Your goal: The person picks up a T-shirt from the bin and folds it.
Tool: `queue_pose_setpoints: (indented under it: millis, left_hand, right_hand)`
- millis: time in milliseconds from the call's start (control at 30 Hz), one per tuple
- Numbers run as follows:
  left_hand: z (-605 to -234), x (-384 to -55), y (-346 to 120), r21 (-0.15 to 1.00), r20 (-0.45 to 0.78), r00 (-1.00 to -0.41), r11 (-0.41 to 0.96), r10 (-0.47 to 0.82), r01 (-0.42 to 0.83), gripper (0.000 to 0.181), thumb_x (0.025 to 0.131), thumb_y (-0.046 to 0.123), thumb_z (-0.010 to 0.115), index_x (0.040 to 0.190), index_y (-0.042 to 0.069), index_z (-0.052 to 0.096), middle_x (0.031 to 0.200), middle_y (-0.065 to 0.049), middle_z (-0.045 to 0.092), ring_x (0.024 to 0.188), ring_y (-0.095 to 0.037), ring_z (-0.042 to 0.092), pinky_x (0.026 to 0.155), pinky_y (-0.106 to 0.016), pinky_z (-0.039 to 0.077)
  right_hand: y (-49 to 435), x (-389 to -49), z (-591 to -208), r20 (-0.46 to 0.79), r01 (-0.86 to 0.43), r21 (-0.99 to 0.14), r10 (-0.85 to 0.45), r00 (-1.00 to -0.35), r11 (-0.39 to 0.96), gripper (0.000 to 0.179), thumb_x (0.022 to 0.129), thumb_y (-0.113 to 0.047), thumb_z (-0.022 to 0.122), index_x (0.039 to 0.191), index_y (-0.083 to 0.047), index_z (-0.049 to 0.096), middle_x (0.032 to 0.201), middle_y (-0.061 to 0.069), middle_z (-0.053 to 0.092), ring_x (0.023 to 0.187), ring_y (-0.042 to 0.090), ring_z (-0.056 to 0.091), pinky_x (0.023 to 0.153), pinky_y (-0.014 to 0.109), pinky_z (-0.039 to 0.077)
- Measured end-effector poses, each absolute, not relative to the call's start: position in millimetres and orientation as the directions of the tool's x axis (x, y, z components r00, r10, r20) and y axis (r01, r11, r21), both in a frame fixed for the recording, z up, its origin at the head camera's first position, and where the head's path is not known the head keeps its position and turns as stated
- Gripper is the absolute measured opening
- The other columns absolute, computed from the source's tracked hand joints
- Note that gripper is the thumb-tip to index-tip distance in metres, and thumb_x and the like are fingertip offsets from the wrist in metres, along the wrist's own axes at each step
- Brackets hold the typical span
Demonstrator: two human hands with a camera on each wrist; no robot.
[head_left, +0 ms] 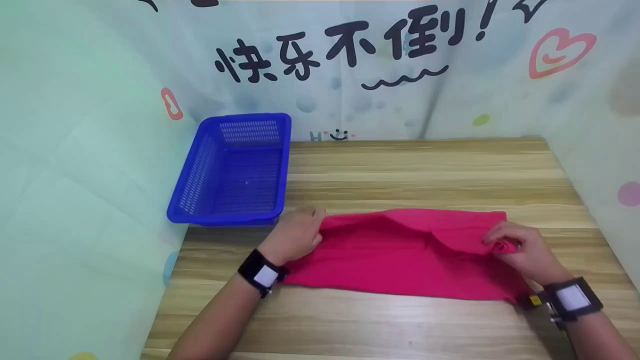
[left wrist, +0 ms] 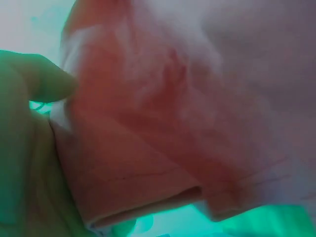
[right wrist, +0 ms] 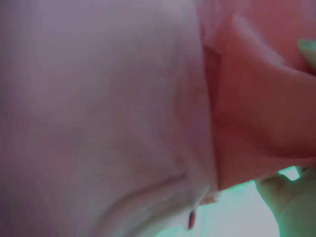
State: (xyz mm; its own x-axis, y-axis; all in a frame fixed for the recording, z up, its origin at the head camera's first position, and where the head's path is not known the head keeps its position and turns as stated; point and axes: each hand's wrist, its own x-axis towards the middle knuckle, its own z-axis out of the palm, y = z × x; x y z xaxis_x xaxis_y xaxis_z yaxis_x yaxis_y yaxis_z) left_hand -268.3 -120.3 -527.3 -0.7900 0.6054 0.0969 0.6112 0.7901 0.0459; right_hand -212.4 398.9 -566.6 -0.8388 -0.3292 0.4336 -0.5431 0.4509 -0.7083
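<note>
A bright pinkish-red garment (head_left: 380, 255) lies folded lengthwise across the table, its upper layer lifted and sagging in the middle. Its left end is pinched by my left hand (head_left: 296, 235), close to the blue basket's near corner. At the other end, my right hand (head_left: 532, 250) grips the upper layer, with a bunched bit of fabric poking out between fingers and thumb. Seen from the left wrist, the garment (left wrist: 148, 123) shows a stitched hem with an open fold, and the thumb (left wrist: 52, 81) presses its edge. In the right wrist view, the fabric (right wrist: 123, 108) hides most of the hand.
A blue plastic basket (head_left: 250, 185) with perforated walls stands at the table's back left; no contents show inside. Behind the wooden table (head_left: 425, 170) hangs a printed curtain (head_left: 345, 100), and pale sheets close off both sides. Each wrist wears a strapped camera.
</note>
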Motion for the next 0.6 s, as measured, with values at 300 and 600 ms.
queue_pose_setpoints:
  millis: [300,600]
  left_hand:
    - [-539.2,-253.8,-136.9,0.056,0.060,-0.756,0.753,0.652,0.655,0.013,0.098,-0.002,0.059,0.098,0.009,0.066,0.088,-0.010,0.068,0.081,-0.028,0.069,0.068,-0.043,0.058]
    - [-543.5,-251.9,-142.8,0.111,-0.063,-0.819,0.820,0.570,0.562,0.015,0.084,-0.008,0.067,0.090,0.006,0.067,0.086,-0.013,0.070,0.088,-0.034,0.069,0.080,-0.048,0.059]
  right_hand:
    - [395.8,-166.4,-565.0,0.337,-0.506,-0.467,-0.383,-0.860,0.725,0.055,0.061,0.012,0.091,0.090,-0.032,0.076,0.092,-0.017,0.069,0.094,-0.005,0.060,0.090,0.000,0.040]
    - [379.7,-149.1,-555.3,0.077,-0.474,-0.413,-0.489,-0.869,0.778,0.032,0.076,-0.009,0.092,0.098,-0.027,0.078,0.088,-0.021,0.067,0.080,-0.004,0.056,0.072,0.019,0.052]
